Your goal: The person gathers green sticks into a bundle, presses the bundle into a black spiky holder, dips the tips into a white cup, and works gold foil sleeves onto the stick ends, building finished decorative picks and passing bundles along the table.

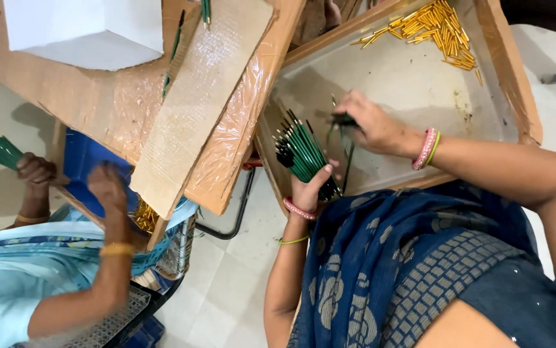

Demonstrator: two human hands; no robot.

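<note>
Left hand (309, 188): we clasp a bundle of green brushes (300, 153) upright.
Right hand (369, 122): we pinch a few green brushes (344, 120) over the wooden tray (413, 84).
Tray corner: gold ferrules (436, 29).

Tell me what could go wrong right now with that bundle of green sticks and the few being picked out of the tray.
1. The left hand grips the bundle of green sticks only near its lower end; the fanned tips could splay and slide out.
2. The right hand pinches a few loose sticks above the wooden tray; some hang down and may drop.
3. The bundle sits at the tray's near edge, so fallen sticks might land on the floor.
</note>
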